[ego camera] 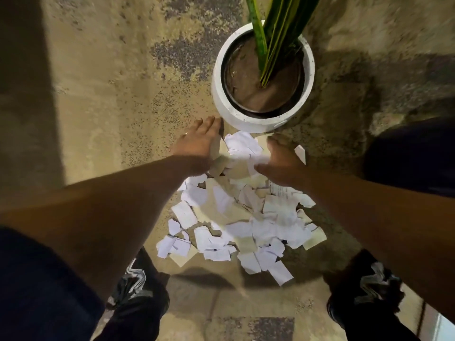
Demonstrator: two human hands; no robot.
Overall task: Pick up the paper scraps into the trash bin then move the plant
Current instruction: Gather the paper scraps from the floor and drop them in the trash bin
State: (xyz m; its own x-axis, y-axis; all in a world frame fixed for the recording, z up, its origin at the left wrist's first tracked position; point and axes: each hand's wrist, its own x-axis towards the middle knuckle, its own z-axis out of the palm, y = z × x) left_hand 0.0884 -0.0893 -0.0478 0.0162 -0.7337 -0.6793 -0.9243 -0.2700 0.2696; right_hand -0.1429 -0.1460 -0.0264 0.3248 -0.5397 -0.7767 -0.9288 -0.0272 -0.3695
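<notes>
Torn white & cream paper scraps point(236, 217) lie in a loose pile on the mottled tan concrete floor point(110, 94), between the person's black shoes w/ silver marks point(133, 284) and the round white ceramic pot point(246, 119) w/ its tall green striped-leaf plant point(278, 33). Left hand point(199, 143) w/ fingers straight, flat at pile's far-left edge, fingertips just beside pot. Right hand point(280, 163) relaxed, loosely spread on far-right scraps, gripping nothing. Trash bin not in frame.
</notes>
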